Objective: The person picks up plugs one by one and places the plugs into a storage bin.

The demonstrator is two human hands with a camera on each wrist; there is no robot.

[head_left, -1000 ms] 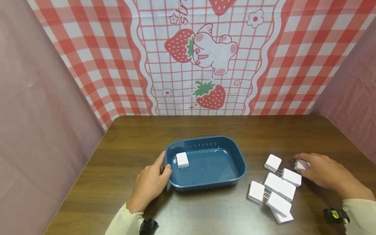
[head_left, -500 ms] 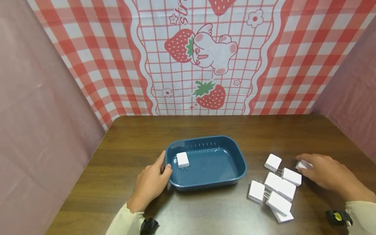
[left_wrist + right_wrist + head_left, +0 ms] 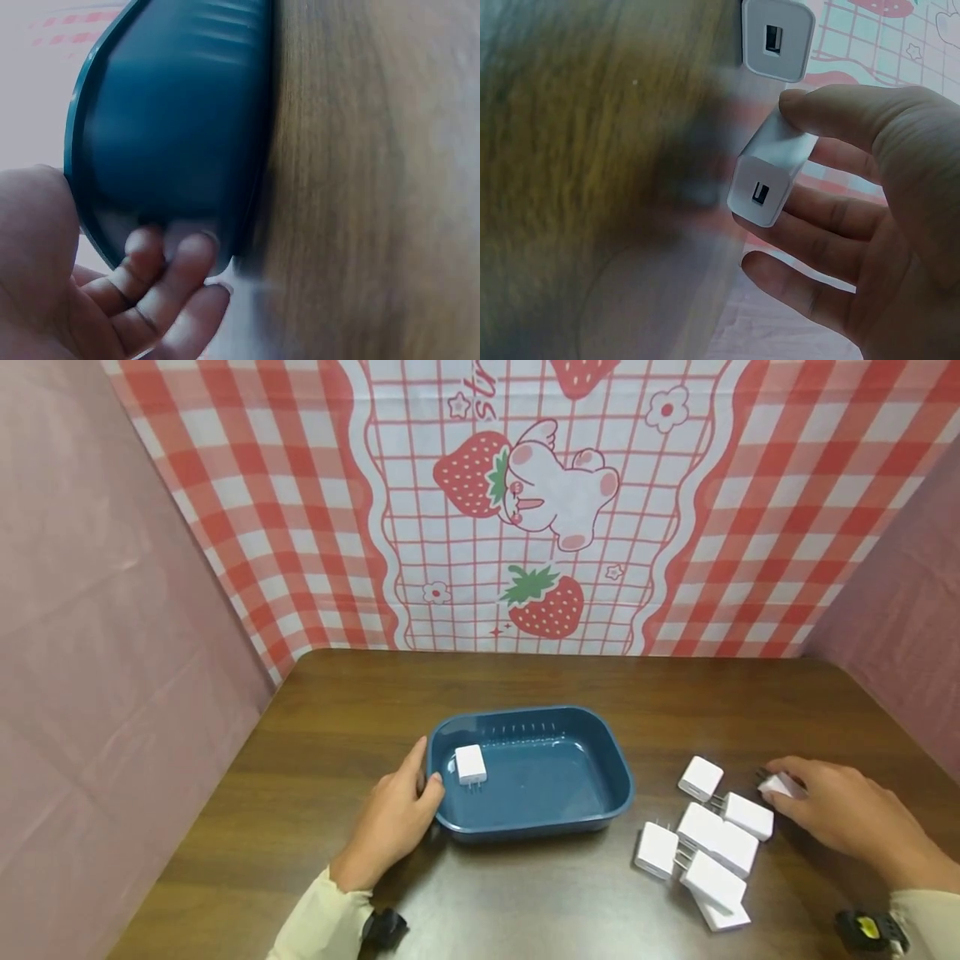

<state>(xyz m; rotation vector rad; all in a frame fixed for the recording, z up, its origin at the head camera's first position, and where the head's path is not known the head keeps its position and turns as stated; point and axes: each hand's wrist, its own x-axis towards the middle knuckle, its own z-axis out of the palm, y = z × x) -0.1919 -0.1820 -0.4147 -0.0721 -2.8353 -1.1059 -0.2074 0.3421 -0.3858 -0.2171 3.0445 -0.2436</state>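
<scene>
My left hand (image 3: 393, 823) grips the left end of a blue plastic basin (image 3: 536, 789), its thumb at the rim. In the left wrist view, its fingers (image 3: 191, 259) curl against the basin's outer wall. One white charger plug (image 3: 470, 765) lies inside the basin near the left end, prongs toward me. At the right, my right hand (image 3: 847, 806) pinches another charger plug (image 3: 780, 786) between thumb and fingers. The right wrist view shows this charger tilted, its USB port facing the camera, with the thumb on one side and fingers on the other.
Several white charger plugs (image 3: 705, 827) lie in a loose cluster between the basin and my right hand, one resting on another. The wooden table (image 3: 360, 693) ends at a red-and-white checked cloth (image 3: 330, 577) behind. Pink cloth (image 3: 150, 610) hangs at both sides.
My right hand has shifted slightly to the right and tilted its charger. The left hand keeps its place on the basin. The head view has moved a little.
</scene>
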